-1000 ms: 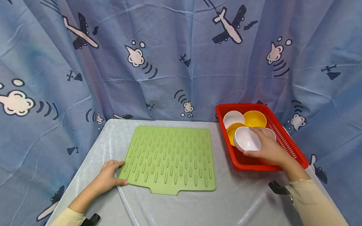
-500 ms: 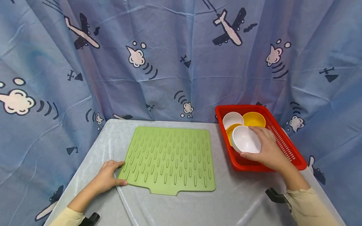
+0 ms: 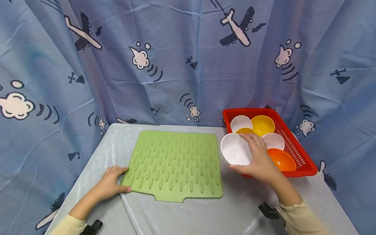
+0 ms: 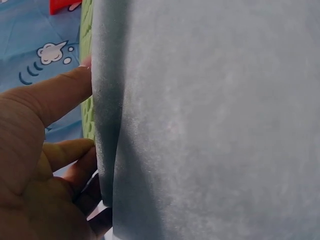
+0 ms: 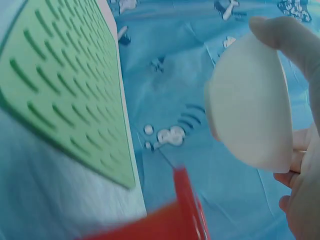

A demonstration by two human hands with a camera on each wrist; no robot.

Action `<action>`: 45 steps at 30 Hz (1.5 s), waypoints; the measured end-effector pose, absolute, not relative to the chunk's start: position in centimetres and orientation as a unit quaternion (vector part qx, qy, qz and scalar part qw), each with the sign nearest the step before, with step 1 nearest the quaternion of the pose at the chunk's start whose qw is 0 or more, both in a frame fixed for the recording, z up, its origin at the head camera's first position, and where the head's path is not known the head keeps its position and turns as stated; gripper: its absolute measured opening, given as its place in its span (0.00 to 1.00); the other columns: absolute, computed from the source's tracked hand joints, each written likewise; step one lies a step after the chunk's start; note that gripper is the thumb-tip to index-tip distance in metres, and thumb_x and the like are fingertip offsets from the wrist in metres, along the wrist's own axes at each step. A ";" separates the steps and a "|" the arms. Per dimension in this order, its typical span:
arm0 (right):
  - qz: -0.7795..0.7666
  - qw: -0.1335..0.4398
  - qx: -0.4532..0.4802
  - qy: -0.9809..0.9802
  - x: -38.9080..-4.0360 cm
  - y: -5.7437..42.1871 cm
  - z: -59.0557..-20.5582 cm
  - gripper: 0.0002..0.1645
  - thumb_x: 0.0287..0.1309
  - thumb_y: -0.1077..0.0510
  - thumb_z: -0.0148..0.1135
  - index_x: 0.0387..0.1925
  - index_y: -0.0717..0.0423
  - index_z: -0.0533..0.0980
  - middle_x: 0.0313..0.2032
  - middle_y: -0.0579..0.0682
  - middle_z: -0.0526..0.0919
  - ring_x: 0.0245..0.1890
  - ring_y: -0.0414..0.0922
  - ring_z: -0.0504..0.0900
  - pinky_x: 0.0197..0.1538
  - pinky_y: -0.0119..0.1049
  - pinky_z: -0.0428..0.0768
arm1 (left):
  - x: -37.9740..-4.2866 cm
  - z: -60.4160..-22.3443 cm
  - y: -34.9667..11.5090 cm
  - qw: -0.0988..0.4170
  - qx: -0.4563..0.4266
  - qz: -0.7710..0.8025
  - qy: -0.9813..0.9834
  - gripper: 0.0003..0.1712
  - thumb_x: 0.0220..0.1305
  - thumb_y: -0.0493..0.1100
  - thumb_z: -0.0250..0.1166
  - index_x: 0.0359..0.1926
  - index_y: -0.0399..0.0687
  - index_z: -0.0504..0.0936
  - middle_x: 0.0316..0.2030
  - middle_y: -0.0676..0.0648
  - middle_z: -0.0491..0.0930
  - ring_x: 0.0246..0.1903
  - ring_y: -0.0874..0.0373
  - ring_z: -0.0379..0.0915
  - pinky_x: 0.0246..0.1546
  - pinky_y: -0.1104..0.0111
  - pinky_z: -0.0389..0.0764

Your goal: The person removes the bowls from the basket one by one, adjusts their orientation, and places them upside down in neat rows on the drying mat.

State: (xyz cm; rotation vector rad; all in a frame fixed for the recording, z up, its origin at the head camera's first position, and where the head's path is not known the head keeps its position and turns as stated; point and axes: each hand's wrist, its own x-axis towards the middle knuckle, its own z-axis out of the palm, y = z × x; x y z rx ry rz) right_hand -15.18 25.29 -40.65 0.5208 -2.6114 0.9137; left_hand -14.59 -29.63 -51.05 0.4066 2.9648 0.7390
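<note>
A white bowl (image 3: 236, 150) is tilted in my right hand (image 3: 258, 158), which grips it by the rim between thumb and fingers, over the left edge of the red basket (image 3: 308, 169). In the right wrist view the bowl (image 5: 250, 105) shows its outer side and foot. My left hand (image 3: 110, 184) rests at the near left corner of the green ridged mat (image 3: 173, 163), thumb and fingertips touching its edge. The left wrist view has the thumb and fingers of this hand (image 4: 45, 135) beside the mat's edge (image 4: 88, 117), fingers partly in shadow.
Inside the basket are white bowls (image 3: 241, 123) (image 3: 274, 141), yellow bowls (image 3: 263, 125) (image 3: 245, 130) and an orange bowl (image 3: 281, 160). A grey cloth covers the table (image 3: 205, 215). Behind it hangs a blue curtain (image 3: 164, 98) printed with planes.
My right hand has carried the white bowl left, from above the basket to its left edge, uncovering the orange bowl. The left hand stays at the mat's corner.
</note>
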 end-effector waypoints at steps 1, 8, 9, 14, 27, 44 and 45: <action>0.322 0.162 0.184 -0.914 -15.0 24.8 -40.7 0.64 0.28 0.47 0.89 0.70 0.57 0.66 0.64 0.60 0.68 0.65 0.61 0.60 0.58 0.65 0.63 | -14.6 -50.9 -29.6 0.033 0.132 0.240 0.961 0.55 0.41 0.59 0.84 0.66 0.34 0.76 0.46 0.46 0.76 0.48 0.51 0.66 0.52 0.53 0.71; 0.329 0.137 0.192 -0.915 -14.2 21.1 -41.4 0.67 0.27 0.41 0.89 0.71 0.54 0.67 0.65 0.56 0.68 0.67 0.58 0.60 0.60 0.66 0.66 | -14.4 -49.9 -30.0 0.058 0.152 0.235 0.958 0.55 0.47 0.60 0.81 0.69 0.32 0.73 0.52 0.45 0.77 0.53 0.48 0.68 0.55 0.49 0.72; 0.329 0.134 0.192 -0.915 -14.1 20.6 -41.6 0.67 0.27 0.40 0.88 0.71 0.54 0.67 0.66 0.56 0.68 0.68 0.58 0.60 0.61 0.66 0.67 | -14.4 -49.8 -30.0 0.061 0.155 0.235 0.958 0.55 0.48 0.59 0.81 0.69 0.32 0.72 0.53 0.44 0.77 0.54 0.46 0.69 0.56 0.48 0.72; 0.323 0.124 0.198 -0.917 -13.8 18.8 -42.5 0.67 0.26 0.36 0.87 0.70 0.54 0.68 0.65 0.54 0.69 0.69 0.57 0.59 0.63 0.66 0.66 | -14.2 -49.8 -30.0 0.065 0.157 0.235 0.957 0.54 0.48 0.59 0.81 0.69 0.31 0.72 0.56 0.40 0.77 0.56 0.43 0.69 0.57 0.45 0.72; 0.295 0.144 0.235 -0.915 -14.1 16.3 -45.7 0.67 0.26 0.33 0.86 0.69 0.56 0.69 0.64 0.55 0.71 0.67 0.55 0.65 0.66 0.61 0.62 | -13.9 -46.4 -30.0 0.017 0.175 0.269 0.947 0.33 0.61 0.47 0.75 0.64 0.38 0.78 0.61 0.38 0.77 0.63 0.35 0.68 0.60 0.38 0.71; 0.276 0.162 0.237 -0.917 -14.3 16.0 -46.8 0.68 0.27 0.33 0.84 0.70 0.58 0.68 0.65 0.56 0.71 0.68 0.56 0.64 0.68 0.62 0.62 | -15.5 -42.2 -17.1 -0.002 0.231 0.392 0.890 0.34 0.63 0.53 0.74 0.68 0.50 0.77 0.65 0.49 0.77 0.68 0.47 0.69 0.67 0.45 0.69; 0.278 0.165 0.236 -0.917 -14.4 16.0 -46.8 0.68 0.27 0.32 0.84 0.70 0.57 0.68 0.64 0.56 0.71 0.67 0.56 0.64 0.68 0.62 0.62 | -15.5 -42.4 -16.3 0.003 0.230 0.401 0.887 0.35 0.63 0.53 0.74 0.68 0.50 0.76 0.65 0.50 0.77 0.67 0.47 0.70 0.67 0.45 0.69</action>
